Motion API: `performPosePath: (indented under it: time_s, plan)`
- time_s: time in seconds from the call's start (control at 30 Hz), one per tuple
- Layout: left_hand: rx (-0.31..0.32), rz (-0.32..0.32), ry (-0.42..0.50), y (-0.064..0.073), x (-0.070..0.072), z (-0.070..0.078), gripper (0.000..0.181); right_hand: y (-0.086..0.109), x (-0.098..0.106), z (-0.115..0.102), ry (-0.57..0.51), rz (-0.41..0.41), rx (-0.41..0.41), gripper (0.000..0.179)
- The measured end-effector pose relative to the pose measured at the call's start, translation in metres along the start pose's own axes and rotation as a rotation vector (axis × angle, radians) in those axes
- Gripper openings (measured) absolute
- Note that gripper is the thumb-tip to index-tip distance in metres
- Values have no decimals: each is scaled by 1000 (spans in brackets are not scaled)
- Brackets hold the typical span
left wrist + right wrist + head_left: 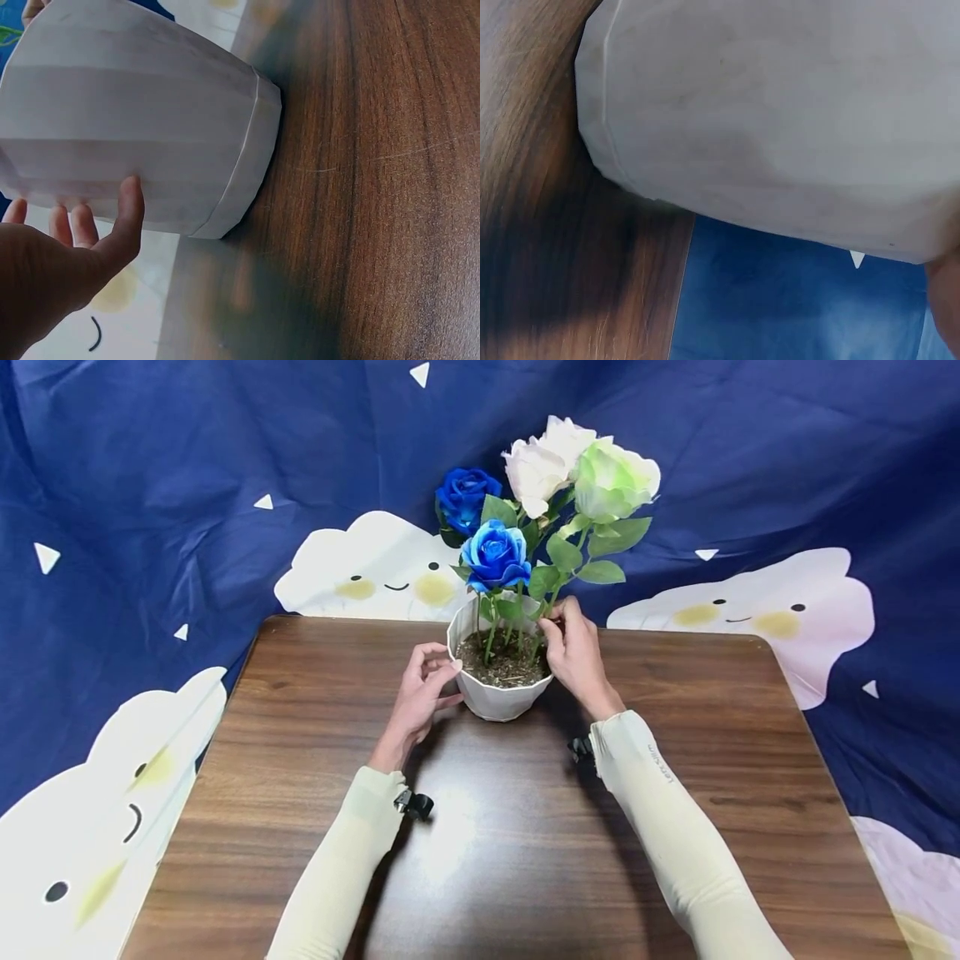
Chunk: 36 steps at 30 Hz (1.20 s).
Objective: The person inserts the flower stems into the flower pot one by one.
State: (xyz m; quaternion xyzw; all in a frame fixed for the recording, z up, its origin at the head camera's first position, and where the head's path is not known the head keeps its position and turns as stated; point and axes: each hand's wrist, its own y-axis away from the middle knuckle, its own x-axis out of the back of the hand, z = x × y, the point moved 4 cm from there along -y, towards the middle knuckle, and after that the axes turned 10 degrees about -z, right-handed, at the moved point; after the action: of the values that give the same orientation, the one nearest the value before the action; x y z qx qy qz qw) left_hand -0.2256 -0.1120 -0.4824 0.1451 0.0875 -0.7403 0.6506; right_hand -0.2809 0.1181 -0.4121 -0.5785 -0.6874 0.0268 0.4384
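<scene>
A white faceted flowerpot [504, 700] filled with dark soil [501, 668] stands near the table's far edge. Two blue roses [495, 556], pale pink-white roses [542, 468] and a white rose tinged with green [617, 481] rise from it on leafy stems. My left hand [423, 693] touches the pot's left side; in the left wrist view its thumb [129, 221] rests against the wall, other fingertips farther round. At the right rim my right hand [576, 652] pinches the green-tinged rose's stem with thumb and fingers. The right wrist view shows mostly pot wall [780, 112].
The pot stands on a brown wood-grain table [480, 860]. Behind it hangs a dark blue cloth [300, 435] printed with white clouds and triangles. Each wrist bears a small black camera mount [414, 805] over a pale sleeve.
</scene>
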Motion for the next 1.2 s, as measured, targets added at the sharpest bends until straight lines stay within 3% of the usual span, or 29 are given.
performPosePath:
  time_s: [0.77,1.07,1.2]
  plan:
    - [-1,-16,-4,-1,0,1,36,-3,1,-1,90,-100,-38,12]
    - [14,-20,4,0,1,-3,36,-4,0,4,57,-115,-85,10]
    - [7,-23,-4,-2,2,0,36,-9,1,4,-6,-106,-85,14]
